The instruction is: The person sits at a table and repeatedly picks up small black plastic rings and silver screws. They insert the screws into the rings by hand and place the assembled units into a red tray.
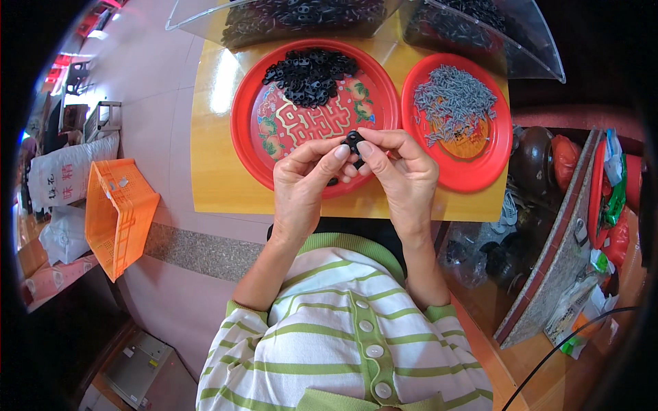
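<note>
A small black plastic piece with holes (354,141) is pinched between the fingertips of both hands over the near rim of a large round red tray (245,147). My left hand (303,172) grips it from the left, thumb and forefinger closed. My right hand (406,168) holds it from the right in the same way. At the tray's far side lies a heap of similar black plastic pieces (312,74). Beside my right hand, a second red tray (504,140) carries a pile of small grey screw-like pins (454,99). Whether a pin is in my fingers cannot be seen.
Two clear plastic bins of black parts (301,20) (456,24) stand at the far edge of the yellow table (212,164). An orange crate (120,212) is at the left, near a white sack (72,171). On the right are a stone-edged shelf (548,240) and a dark jar (533,156).
</note>
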Demonstrator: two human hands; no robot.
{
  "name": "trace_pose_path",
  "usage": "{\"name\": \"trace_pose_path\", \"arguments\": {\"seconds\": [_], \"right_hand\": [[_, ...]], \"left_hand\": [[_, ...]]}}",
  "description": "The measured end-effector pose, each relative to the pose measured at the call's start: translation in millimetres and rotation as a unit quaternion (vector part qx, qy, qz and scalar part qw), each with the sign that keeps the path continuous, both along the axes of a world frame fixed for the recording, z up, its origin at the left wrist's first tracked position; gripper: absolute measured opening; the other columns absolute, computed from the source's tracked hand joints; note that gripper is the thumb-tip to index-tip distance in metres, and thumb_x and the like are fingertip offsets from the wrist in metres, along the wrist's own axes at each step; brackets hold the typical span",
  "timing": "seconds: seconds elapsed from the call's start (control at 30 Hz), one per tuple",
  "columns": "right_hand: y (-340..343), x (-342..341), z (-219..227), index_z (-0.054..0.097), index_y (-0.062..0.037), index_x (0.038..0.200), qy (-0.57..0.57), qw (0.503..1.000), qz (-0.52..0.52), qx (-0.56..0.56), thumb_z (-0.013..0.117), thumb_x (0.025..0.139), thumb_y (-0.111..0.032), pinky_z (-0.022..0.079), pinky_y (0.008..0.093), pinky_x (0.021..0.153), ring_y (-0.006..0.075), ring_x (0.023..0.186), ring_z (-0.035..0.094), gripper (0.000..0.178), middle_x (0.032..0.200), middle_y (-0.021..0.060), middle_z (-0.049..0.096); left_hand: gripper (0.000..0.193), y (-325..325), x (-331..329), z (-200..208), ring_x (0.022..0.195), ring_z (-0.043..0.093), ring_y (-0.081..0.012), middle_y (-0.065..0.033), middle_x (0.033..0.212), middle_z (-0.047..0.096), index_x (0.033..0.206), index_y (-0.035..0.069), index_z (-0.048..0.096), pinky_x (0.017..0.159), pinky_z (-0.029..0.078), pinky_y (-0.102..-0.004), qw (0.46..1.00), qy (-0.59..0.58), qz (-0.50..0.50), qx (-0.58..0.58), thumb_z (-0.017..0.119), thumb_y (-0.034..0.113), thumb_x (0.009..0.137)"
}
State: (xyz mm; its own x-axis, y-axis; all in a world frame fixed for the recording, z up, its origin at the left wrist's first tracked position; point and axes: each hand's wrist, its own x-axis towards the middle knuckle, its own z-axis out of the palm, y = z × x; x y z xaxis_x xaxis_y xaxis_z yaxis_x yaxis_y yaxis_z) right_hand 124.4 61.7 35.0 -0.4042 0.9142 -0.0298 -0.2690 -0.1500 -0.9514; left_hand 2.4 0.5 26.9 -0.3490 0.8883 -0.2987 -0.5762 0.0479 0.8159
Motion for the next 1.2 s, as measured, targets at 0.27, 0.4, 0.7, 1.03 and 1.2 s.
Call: {"name": "trace_pose_path", "arguments": {"seconds": [0.27,0.4,0.7,1.03,1.2], "right_hand": [[-1.7,-3.8,-2.5,0.059,0.0046,0.100,0.027,0.999,-0.015,-0.007,0.056,0.089,0.002,0.053,0.0228,0.065,0.0084,0.072,0.058,0.012,0.087,0.0062,0.061],[-0.9,-3.6,-0.8,0.060,0.0024,0.102,0.007,0.999,-0.016,0.032,0.059,0.087,0.001,0.051,0.0221,0.065,0.0076,0.072,0.058,0.015,0.089,0.0050,0.060],[3.5,0.9,4.4,0.062,-0.0018,0.101,-0.102,0.984,-0.029,0.141,0.072,0.075,-0.001,0.049,0.0219,0.062,0.0070,0.074,0.056,0.027,0.086,0.0031,0.058],[8.4,19.5,18.3,0.058,0.0014,0.102,0.087,0.995,0.053,-0.006,0.066,0.079,0.005,0.050,0.0212,0.074,0.0063,0.086,0.056,0.025,0.095,0.0014,0.057],[8.7,23.9,21.0,0.058,0.0012,0.101,0.125,0.988,0.086,-0.015,0.067,0.080,0.003,0.050,0.0214,0.076,0.0072,0.089,0.056,0.023,0.097,0.0015,0.057]], "left_hand": [[0.016,6.1,2.7,-2.1,0.072,0.063,-0.0119,-0.0101,0.085,0.067,0.099,-0.004,0.063,0.067,0.052,-0.0230,1.000,-0.010,-0.010,0.003,0.061,0.006,0.087],[0.014,5.7,1.8,2.2,0.070,0.063,-0.0125,-0.0103,0.082,0.067,0.096,-0.003,0.063,0.064,0.050,-0.0229,0.999,-0.031,-0.002,0.009,0.060,0.009,0.088],[0.012,11.6,9.2,10.3,0.071,0.054,-0.0086,-0.0036,0.080,0.062,0.091,0.002,0.061,0.065,0.044,-0.0231,0.989,-0.146,0.011,0.002,0.057,0.012,0.090],[0.026,12.3,16.0,1.6,0.103,0.052,-0.0147,-0.0101,0.109,0.056,0.112,-0.001,0.060,0.090,0.041,-0.0263,0.967,0.164,0.014,0.196,0.059,0.005,0.087],[0.021,11.8,18.4,-3.1,0.097,0.054,-0.0147,-0.0108,0.106,0.056,0.104,-0.002,0.062,0.084,0.044,-0.0258,0.946,0.213,0.030,0.243,0.064,0.003,0.084]]}}
